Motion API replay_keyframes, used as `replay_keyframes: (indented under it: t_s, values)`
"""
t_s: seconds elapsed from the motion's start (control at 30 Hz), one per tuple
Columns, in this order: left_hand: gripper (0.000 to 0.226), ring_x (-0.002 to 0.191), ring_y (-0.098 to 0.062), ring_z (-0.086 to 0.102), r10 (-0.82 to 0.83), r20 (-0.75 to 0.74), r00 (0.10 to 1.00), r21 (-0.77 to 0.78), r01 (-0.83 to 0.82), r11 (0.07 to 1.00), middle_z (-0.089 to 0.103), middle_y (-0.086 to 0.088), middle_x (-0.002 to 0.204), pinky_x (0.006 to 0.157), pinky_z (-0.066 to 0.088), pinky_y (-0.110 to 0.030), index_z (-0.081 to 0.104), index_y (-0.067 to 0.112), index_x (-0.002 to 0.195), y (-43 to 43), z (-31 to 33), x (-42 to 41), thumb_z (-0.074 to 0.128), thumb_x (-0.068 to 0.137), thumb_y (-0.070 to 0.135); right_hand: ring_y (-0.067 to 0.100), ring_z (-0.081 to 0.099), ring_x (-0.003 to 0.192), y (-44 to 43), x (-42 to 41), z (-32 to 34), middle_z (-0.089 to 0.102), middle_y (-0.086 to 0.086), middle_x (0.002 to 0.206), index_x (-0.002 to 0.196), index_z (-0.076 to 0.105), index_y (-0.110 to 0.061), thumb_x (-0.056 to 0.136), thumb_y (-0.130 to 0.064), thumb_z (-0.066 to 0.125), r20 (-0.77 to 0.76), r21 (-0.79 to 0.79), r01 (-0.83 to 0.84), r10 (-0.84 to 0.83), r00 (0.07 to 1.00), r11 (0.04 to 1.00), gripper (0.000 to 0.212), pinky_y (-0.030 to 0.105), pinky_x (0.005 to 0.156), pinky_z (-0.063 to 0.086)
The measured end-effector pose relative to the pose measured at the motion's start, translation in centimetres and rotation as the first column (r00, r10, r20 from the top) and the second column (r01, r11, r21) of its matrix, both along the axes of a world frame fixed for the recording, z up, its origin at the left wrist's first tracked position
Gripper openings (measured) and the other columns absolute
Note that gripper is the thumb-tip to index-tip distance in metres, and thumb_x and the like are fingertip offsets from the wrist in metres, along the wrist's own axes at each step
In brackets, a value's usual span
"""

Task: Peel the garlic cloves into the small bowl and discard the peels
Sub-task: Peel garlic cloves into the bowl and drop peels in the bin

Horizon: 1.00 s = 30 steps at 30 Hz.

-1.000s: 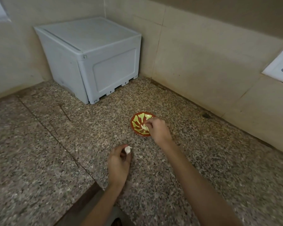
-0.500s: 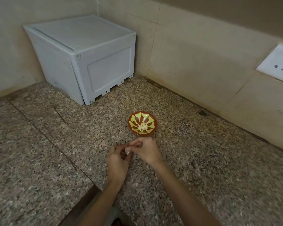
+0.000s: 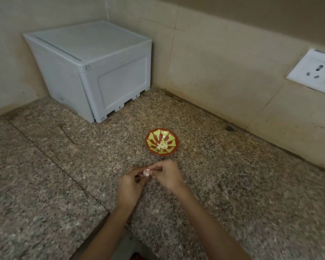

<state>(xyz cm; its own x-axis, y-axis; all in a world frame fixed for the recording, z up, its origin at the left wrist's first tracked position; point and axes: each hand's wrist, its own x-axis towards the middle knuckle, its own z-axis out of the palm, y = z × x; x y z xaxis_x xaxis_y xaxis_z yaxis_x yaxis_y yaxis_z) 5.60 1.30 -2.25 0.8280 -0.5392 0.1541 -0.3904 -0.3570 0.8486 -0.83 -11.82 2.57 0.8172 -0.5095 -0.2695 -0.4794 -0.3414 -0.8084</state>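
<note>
Over the speckled granite counter (image 3: 233, 184), just in front of me, I am holding a garlic clove (image 3: 146, 172) between both hands. My left hand (image 3: 129, 186) is curling its fingers round the clove from the left side. My right hand (image 3: 167, 177) is pinching the clove's right side with thumb and fingertips, and its other fingers are bending inward. The two hands are meeting at the clove. Whether they are hovering above the stone or resting on it, I cannot tell. The clove is showing pale, pinkish-white skin between my fingertips, and it is too small for me to tell whether any peel is coming loose.

Beyond my hands, near them but apart, the small bowl (image 3: 149, 137) is sitting upright on the counter. It is red-brown, with a yellow-green pattern fanning out from its middle. A little heap of peeled cloves (image 3: 162, 145) is lying at its bottom.

Farther back, a pale grey plastic box (image 3: 94, 72) is standing in the corner against the tiled wall (image 3: 214, 62), well apart from the bowl. A white wall socket (image 3: 313, 71) is sitting on the wall to the right. A dark spot (image 3: 229, 128) is showing on the counter, close to the foot of that wall.
</note>
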Motion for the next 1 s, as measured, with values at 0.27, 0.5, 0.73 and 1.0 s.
replay_keyframes:
  t_s: [0.27,0.5,0.73,1.0]
  values:
    - [0.042,0.082,-0.012,0.065,-0.026,0.046,0.999,0.040,0.024,0.999,0.066,0.000,0.097,0.079,0.058,-0.034,0.069,0.014,0.116,0.2,0.3,0.0,0.078,0.077,0.003,0.007,0.071,0.073,0.5,-0.5,0.3,0.077,-0.004,0.084,0.092,0.079,-0.016,0.072,-0.019,0.086,0.037,0.088,0.149,-0.152,0.988,0.985,0.021,0.022,0.070,0.059]
    - [0.046,0.095,-0.017,0.060,-0.013,0.086,0.996,0.072,0.007,0.997,0.061,-0.008,0.112,0.089,0.054,-0.034,0.062,0.008,0.126,0.6,0.6,-0.5,0.074,0.082,0.007,0.014,0.074,0.079,-0.7,-2.8,0.8,0.075,0.008,0.092,0.094,0.076,-0.012,0.081,0.000,0.076,0.007,0.275,0.296,-0.309,0.951,0.915,0.018,0.027,0.073,0.061]
    - [0.029,0.097,0.009,0.048,0.043,0.094,0.995,-0.021,-0.041,0.999,0.050,0.003,0.108,0.084,0.038,-0.004,0.064,0.010,0.114,1.4,1.2,-5.2,0.070,0.086,0.011,-0.005,0.063,0.071,-1.1,-7.7,0.5,0.068,-0.013,0.085,0.102,0.075,-0.016,0.089,-0.015,0.071,-0.053,-0.302,0.054,-0.073,0.996,0.952,0.013,0.003,0.065,0.048]
    - [0.019,0.086,-0.004,0.057,-0.043,0.066,0.997,0.039,0.041,0.998,0.060,0.002,0.102,0.081,0.037,0.000,0.067,0.011,0.103,0.6,0.1,-6.6,0.068,0.086,0.004,0.014,0.065,0.095,-0.5,-8.2,-0.1,0.050,0.006,0.138,0.120,0.065,-0.013,0.098,-0.004,0.052,-0.239,-0.522,-0.198,0.081,0.968,0.830,0.028,0.008,0.078,0.049]
